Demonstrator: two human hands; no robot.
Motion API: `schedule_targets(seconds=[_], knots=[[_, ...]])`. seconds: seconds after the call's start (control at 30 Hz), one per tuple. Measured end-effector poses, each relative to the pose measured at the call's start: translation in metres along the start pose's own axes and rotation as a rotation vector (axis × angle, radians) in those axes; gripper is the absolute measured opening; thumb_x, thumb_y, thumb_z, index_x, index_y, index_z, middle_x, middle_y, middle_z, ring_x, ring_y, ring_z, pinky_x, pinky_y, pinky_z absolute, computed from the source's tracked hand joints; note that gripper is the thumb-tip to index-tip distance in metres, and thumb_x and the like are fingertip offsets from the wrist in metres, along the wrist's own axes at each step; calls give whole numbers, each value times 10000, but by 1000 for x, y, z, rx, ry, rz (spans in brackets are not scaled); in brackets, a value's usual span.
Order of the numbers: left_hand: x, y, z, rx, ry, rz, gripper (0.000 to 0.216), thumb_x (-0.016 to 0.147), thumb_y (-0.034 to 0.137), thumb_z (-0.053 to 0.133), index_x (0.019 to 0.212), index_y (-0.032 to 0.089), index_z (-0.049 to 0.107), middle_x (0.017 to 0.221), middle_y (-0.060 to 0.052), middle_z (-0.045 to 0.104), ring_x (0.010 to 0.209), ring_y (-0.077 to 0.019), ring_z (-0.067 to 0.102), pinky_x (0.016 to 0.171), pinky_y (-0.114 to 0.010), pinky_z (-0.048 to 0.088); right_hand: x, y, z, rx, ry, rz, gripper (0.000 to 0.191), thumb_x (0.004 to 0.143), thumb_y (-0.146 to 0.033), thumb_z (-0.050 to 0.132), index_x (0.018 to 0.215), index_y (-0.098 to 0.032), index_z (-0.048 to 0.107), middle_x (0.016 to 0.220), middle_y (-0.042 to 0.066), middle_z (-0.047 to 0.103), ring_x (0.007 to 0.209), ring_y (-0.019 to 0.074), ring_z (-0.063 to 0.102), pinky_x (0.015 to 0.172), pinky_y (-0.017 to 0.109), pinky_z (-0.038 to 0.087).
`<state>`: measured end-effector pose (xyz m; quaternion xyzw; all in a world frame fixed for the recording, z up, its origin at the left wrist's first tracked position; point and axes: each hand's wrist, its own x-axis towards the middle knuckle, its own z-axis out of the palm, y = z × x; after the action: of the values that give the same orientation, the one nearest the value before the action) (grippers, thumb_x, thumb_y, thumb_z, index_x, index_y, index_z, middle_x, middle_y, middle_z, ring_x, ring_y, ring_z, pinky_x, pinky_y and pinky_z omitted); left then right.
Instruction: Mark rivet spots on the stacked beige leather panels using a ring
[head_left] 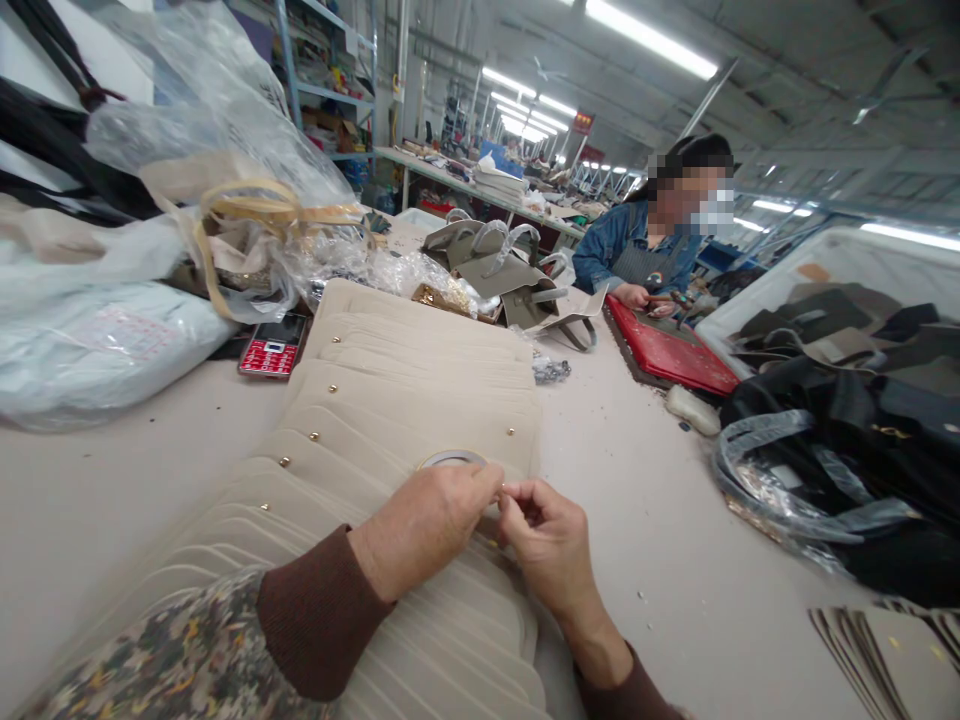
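Over a fanned stack of beige panels, my left hand and my right hand meet at the fingertips. Both are closed in a pinch, and whatever sits between the fingers is too small to make out. A roll of tape lies on the panels, partly hidden behind my left hand. Small gold studs show along the left side of the stack, and a single gold stud stands near its right edge.
A phone-like red device and plastic-wrapped bundles lie to the left. Bag parts with handles are behind the stack. A co-worker works at a red board. Black bags and a white bin occupy the right.
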<state>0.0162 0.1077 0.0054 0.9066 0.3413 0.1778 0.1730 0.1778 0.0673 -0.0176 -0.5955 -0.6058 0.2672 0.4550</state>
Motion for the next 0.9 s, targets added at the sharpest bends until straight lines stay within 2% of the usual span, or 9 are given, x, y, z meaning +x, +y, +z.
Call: schedule_targets(seconds=[0.1, 0.17, 0.23, 0.33, 0.43, 0.57, 0.73, 0.83, 0.9], knots=[[-1, 3, 1, 20, 35, 70, 152, 926, 92, 406, 845, 195, 483, 745, -1, 566, 676, -155, 547, 636, -262, 424, 7, 3, -3, 267, -18, 283, 222, 776, -368, 657, 702, -158, 659, 482, -21, 600, 407, 119, 541, 420, 226, 452], [-1, 4, 1, 55, 56, 74, 157, 951, 112, 385, 868, 192, 492, 757, -6, 569, 692, -156, 554, 654, -266, 436, 12, 8, -9, 351, 1, 372, 286, 720, -428, 719, 692, -149, 660, 481, -18, 602, 400, 120, 547, 416, 232, 463], [0, 4, -1, 131, 26, -4, 153, 966, 121, 383, 905, 186, 508, 796, -22, 592, 725, -170, 569, 657, -279, 445, 16, 14, -15, 366, 20, 403, 335, 689, -463, 755, 741, -139, 688, 530, -5, 635, 423, 122, 572, 435, 236, 483], [3, 3, -3, 235, -115, -133, 157, 943, 83, 414, 953, 178, 539, 895, -60, 631, 825, -211, 587, 667, -305, 458, 15, 23, -19, 312, 7, 394, 372, 696, -488, 757, 810, -136, 722, 585, 7, 662, 468, 120, 596, 479, 238, 511], [4, 5, -4, 240, -207, -154, 182, 935, 72, 412, 973, 169, 561, 958, -80, 638, 890, -246, 582, 700, -343, 470, 11, 27, -17, 184, -61, 350, 332, 747, -467, 711, 793, -138, 730, 573, 5, 655, 491, 124, 592, 502, 238, 507], [3, 7, -5, 201, -236, -158, 178, 953, 103, 407, 974, 169, 571, 941, -70, 636, 868, -238, 580, 699, -338, 472, 8, 24, -13, -76, -122, 219, 274, 823, -394, 621, 757, -154, 735, 576, 9, 663, 518, 141, 589, 512, 242, 460], [1, 5, -1, 194, -213, -146, 165, 956, 121, 416, 979, 176, 570, 928, -66, 635, 862, -240, 582, 687, -334, 478, 9, 17, -8, -309, -117, 44, 224, 833, -294, 572, 761, -177, 748, 702, 40, 735, 624, 176, 654, 612, 268, 462], [1, 4, 0, 190, -207, -149, 166, 961, 133, 407, 968, 179, 567, 919, -66, 635, 868, -248, 588, 686, -342, 483, 9, 16, -7, -351, -111, 23, 219, 823, -284, 572, 743, -178, 747, 688, 47, 731, 610, 181, 649, 609, 275, 454], [2, 5, -2, 187, -216, -153, 172, 962, 131, 402, 969, 174, 569, 926, -68, 637, 873, -245, 591, 696, -343, 487, 9, 19, -8, -286, -121, 73, 226, 824, -311, 585, 734, -175, 741, 689, 48, 730, 617, 182, 646, 604, 270, 456]])
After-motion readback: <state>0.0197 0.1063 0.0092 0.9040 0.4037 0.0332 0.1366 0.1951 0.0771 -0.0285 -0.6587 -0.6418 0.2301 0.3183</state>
